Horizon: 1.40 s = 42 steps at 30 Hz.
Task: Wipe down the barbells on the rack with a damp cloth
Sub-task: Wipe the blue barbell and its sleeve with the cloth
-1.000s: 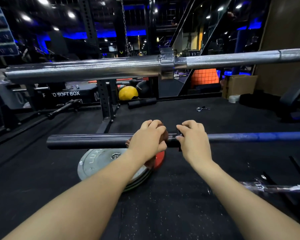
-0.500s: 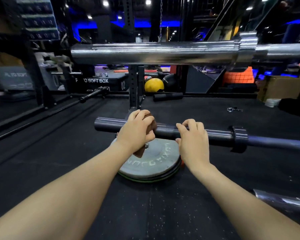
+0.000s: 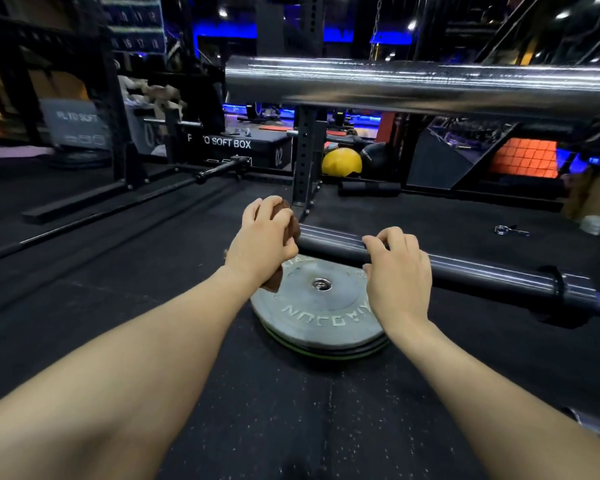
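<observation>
Black speckled rubber floor (image 3: 291,427) in a dim, blue-lit gym. Stacked grey plates (image 3: 321,315) lie under the black barbell (image 3: 482,271); a chrome barbell (image 3: 413,84) crosses above (yellow ball (image 3: 341,161) behind). The left hand (image 3: 262,242) curls round a brown cloth (image 3: 290,225) at the sleeve's end; the right hand (image 3: 397,271) grips the sleeve.

My left hand (image 3: 262,237) covers most of the brown cloth (image 3: 291,223) and the dark bar's (image 3: 482,271) end, so I can't confirm contact there. Chrome bar (image 3: 413,86) cut off at right edge. Right fingertips (image 3: 378,241) curl over the dark bar, out of sight. Left background blurred
</observation>
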Motion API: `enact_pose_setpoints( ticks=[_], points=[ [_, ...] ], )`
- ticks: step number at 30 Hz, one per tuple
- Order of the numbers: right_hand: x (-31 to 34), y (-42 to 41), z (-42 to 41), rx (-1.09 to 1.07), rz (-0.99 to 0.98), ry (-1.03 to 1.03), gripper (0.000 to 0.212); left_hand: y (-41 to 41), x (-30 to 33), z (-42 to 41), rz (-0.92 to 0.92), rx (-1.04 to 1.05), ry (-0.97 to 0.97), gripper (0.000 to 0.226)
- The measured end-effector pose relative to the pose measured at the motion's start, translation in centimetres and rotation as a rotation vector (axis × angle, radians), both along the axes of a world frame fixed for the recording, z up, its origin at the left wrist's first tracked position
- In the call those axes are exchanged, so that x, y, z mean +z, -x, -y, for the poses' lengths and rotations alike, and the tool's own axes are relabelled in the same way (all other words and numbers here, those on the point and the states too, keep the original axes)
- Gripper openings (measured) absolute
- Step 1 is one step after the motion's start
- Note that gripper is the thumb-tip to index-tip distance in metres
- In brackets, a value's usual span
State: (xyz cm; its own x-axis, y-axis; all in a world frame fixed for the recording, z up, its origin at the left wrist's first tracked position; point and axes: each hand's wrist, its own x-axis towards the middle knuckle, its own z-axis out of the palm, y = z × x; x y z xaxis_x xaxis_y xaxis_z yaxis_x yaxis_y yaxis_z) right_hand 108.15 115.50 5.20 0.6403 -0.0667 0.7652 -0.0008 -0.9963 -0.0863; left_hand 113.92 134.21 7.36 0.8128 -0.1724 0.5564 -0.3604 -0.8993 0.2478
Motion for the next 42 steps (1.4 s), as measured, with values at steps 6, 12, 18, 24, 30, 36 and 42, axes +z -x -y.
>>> enact_pose_setpoints(
  ticks=[6, 12, 18, 24, 30, 36, 42],
  points=[
    [0.4, -0.1, 0.1, -0.042, -0.039, 0.044, 0.026, 0.4, -0.3, 0.3, 0.033, 0.059, 0.081, 0.044],
    [1.2, 0.2, 0.1, -0.054, -0.114, 0.053, 0.025, 0.7, -0.5, 0.0, 0.003, 0.188, 0.227, 0.043],
    [2.0, 0.4, -0.1, -0.068, -0.166, 0.07, 0.025, 0.7, -0.9, -0.8, -0.11, 0.322, 0.358, 0.046],
    [2.6, 0.7, -0.1, -0.082, -0.242, 0.081, 0.027, 2.7, -3.3, -1.1, -0.238, 0.278, 0.417, 0.04],
    [3.1, 1.7, 0.7, 0.134, -0.334, -0.163, 0.033, 6.0, -0.1, 1.2, -0.143, -0.002, 0.607, 0.038],
    [4.0, 5.4, 1.6, 0.732, -0.439, -1.029, 0.039, 8.0, 3.4, 7.8, -0.234, -0.304, 0.859, 0.019],
    [4.8, 8.7, 6.7, 0.773, -0.448, -1.384, 0.038, 10.7, 4.3, 16.7, -0.692, -0.499, 1.423, 0.016]
  ],
)
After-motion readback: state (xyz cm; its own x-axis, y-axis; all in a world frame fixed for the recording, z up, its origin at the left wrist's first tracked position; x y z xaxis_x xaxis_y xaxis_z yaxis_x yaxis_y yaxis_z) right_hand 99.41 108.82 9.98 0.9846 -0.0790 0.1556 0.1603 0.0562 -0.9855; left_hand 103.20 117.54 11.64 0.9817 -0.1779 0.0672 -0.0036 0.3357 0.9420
